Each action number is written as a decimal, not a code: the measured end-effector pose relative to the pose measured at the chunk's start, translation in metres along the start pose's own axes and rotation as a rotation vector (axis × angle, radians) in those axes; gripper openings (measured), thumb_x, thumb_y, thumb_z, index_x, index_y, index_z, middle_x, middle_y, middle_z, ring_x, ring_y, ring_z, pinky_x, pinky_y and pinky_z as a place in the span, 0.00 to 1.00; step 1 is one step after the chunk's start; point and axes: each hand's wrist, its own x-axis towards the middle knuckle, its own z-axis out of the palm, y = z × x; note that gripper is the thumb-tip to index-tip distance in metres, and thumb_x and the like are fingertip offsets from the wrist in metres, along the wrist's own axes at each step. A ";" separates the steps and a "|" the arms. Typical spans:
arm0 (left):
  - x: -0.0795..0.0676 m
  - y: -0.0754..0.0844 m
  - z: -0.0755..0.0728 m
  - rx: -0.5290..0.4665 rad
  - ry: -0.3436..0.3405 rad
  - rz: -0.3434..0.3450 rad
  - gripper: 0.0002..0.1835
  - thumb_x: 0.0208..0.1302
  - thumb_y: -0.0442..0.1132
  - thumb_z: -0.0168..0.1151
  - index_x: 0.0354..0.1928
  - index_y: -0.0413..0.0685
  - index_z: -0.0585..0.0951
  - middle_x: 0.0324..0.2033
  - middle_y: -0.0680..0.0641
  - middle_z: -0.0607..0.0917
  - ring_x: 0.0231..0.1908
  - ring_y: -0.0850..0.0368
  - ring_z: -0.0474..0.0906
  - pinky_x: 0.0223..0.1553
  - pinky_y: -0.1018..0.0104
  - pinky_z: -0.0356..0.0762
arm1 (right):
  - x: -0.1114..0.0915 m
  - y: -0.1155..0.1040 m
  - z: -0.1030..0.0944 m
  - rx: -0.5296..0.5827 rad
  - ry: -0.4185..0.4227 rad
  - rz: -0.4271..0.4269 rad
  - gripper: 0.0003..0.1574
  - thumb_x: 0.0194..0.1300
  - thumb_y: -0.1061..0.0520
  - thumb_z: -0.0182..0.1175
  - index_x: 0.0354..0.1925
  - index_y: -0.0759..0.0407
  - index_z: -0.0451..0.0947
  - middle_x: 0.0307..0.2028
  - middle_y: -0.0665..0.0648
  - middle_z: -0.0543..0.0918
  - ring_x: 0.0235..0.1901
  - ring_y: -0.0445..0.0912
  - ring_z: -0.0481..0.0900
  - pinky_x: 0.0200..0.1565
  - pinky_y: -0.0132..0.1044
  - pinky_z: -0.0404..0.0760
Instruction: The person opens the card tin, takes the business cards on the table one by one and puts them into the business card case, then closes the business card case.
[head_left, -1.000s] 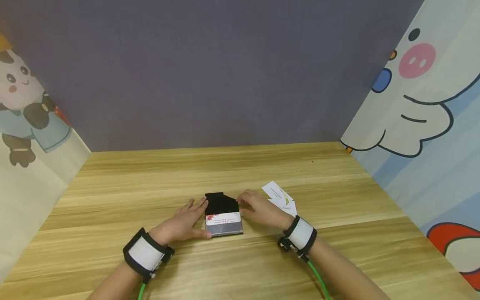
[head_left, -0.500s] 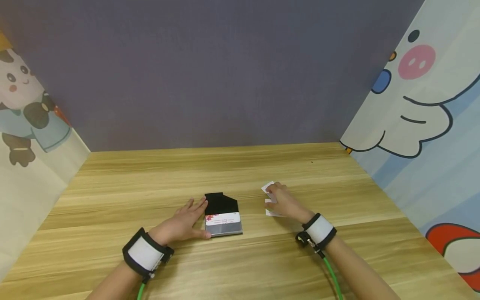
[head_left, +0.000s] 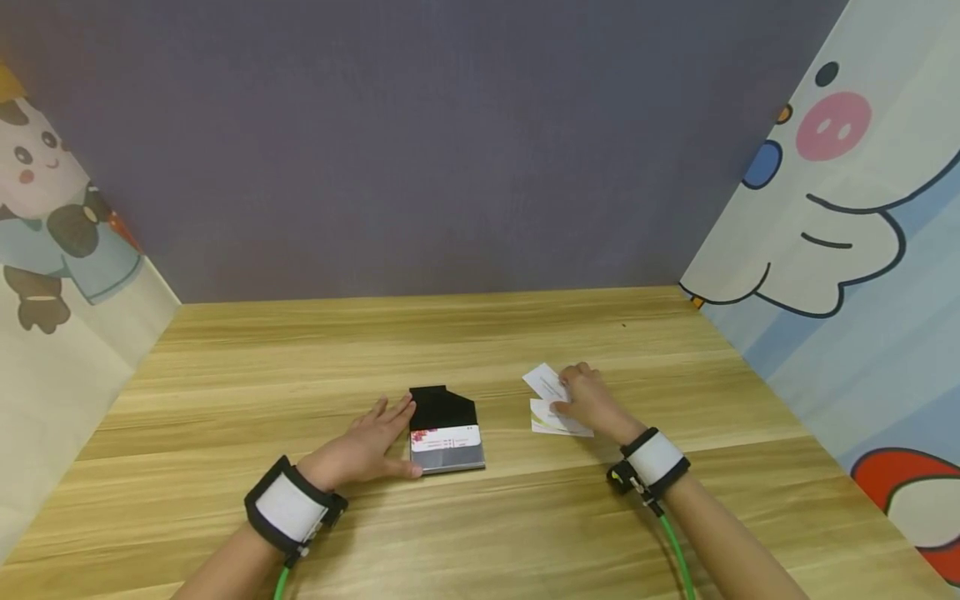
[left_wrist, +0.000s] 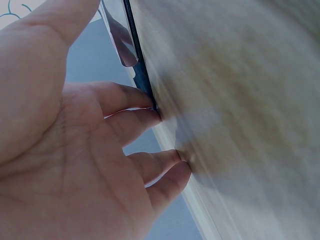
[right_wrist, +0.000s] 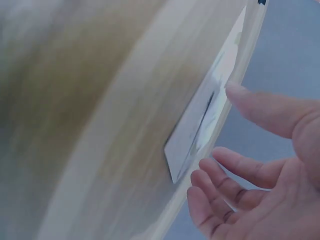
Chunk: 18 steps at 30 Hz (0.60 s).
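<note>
A flat card case (head_left: 447,457) with a silver front and a raised black flap (head_left: 442,408) lies on the table, a white card (head_left: 446,437) with a floral corner showing in it. Flat beside its left edge rests my left hand (head_left: 371,446), fingers spread, thumb at the near corner. The left wrist view shows fingertips on the table and at the edge of the shiny case (left_wrist: 121,37). My right hand (head_left: 592,402) reaches over two loose white business cards, the upper card (head_left: 543,382) and the lower card (head_left: 555,422). Its fingers are loosely bent and apart in the right wrist view, near the cards (right_wrist: 200,120).
Wood-grain table (head_left: 337,342) surrounds the case and cards. A grey panel (head_left: 435,150) rises at the back, with cartoon-printed sheets on the left (head_left: 67,400) and right (head_left: 810,358). Green cables (head_left: 677,557) trail from both wrist bands.
My right hand has left the case's right edge and moved right to the loose cards, then slid a little farther right, uncovering more of them. Left hand and case have stayed put.
</note>
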 end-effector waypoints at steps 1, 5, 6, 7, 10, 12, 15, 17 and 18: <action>0.000 0.000 0.000 0.000 0.000 0.001 0.51 0.50 0.59 0.61 0.67 0.34 0.53 0.70 0.36 0.49 0.64 0.28 0.39 0.61 0.28 0.44 | -0.001 0.000 -0.002 0.003 -0.003 0.002 0.28 0.53 0.58 0.64 0.47 0.75 0.69 0.41 0.69 0.72 0.41 0.60 0.68 0.42 0.52 0.75; 0.000 0.000 0.000 -0.002 0.000 0.003 0.51 0.50 0.59 0.61 0.67 0.34 0.53 0.70 0.36 0.49 0.65 0.28 0.39 0.61 0.28 0.44 | -0.003 0.001 -0.007 0.029 -0.028 0.028 0.28 0.50 0.57 0.66 0.45 0.74 0.70 0.38 0.66 0.71 0.38 0.56 0.67 0.39 0.50 0.75; 0.000 0.000 -0.001 -0.002 0.000 0.003 0.51 0.50 0.59 0.61 0.67 0.34 0.53 0.70 0.36 0.49 0.65 0.28 0.39 0.61 0.28 0.44 | -0.004 0.002 -0.007 0.033 -0.032 0.033 0.28 0.50 0.57 0.66 0.44 0.74 0.71 0.37 0.65 0.71 0.37 0.55 0.66 0.38 0.49 0.75; 0.000 0.000 -0.001 -0.002 0.000 0.004 0.51 0.51 0.59 0.61 0.67 0.34 0.53 0.70 0.36 0.49 0.65 0.28 0.39 0.61 0.28 0.44 | -0.004 0.002 -0.008 0.036 -0.034 0.039 0.28 0.49 0.57 0.67 0.43 0.74 0.71 0.36 0.65 0.71 0.37 0.54 0.66 0.38 0.48 0.75; -0.001 0.000 -0.001 -0.003 -0.003 0.004 0.51 0.51 0.59 0.61 0.67 0.34 0.52 0.70 0.36 0.49 0.65 0.28 0.38 0.61 0.28 0.44 | -0.004 0.004 -0.007 0.030 -0.035 0.048 0.28 0.48 0.55 0.68 0.41 0.73 0.71 0.35 0.64 0.71 0.36 0.54 0.65 0.37 0.48 0.74; -0.001 0.000 -0.001 -0.003 -0.005 0.003 0.51 0.51 0.59 0.61 0.67 0.34 0.52 0.70 0.36 0.49 0.65 0.28 0.38 0.61 0.28 0.44 | -0.004 0.005 -0.006 0.016 -0.036 0.049 0.29 0.48 0.54 0.68 0.41 0.74 0.71 0.36 0.64 0.71 0.37 0.55 0.66 0.38 0.48 0.75; -0.001 0.000 -0.001 -0.006 -0.005 0.002 0.51 0.51 0.59 0.61 0.67 0.34 0.52 0.70 0.36 0.48 0.65 0.29 0.38 0.61 0.28 0.44 | -0.003 0.005 -0.004 -0.003 -0.039 0.059 0.30 0.48 0.53 0.68 0.42 0.73 0.70 0.36 0.65 0.72 0.38 0.56 0.67 0.40 0.50 0.74; -0.001 0.001 -0.001 -0.007 -0.006 0.001 0.51 0.51 0.59 0.61 0.67 0.34 0.52 0.70 0.36 0.48 0.65 0.29 0.38 0.61 0.28 0.43 | -0.002 0.004 -0.004 0.005 -0.045 0.079 0.30 0.48 0.54 0.68 0.42 0.73 0.70 0.36 0.65 0.72 0.39 0.57 0.66 0.40 0.50 0.74; -0.001 0.001 -0.001 -0.008 -0.006 0.001 0.51 0.51 0.59 0.61 0.67 0.34 0.52 0.70 0.36 0.48 0.65 0.29 0.38 0.61 0.28 0.43 | -0.001 0.004 -0.004 0.007 -0.046 0.090 0.29 0.48 0.54 0.68 0.42 0.72 0.69 0.36 0.65 0.72 0.39 0.57 0.66 0.40 0.51 0.73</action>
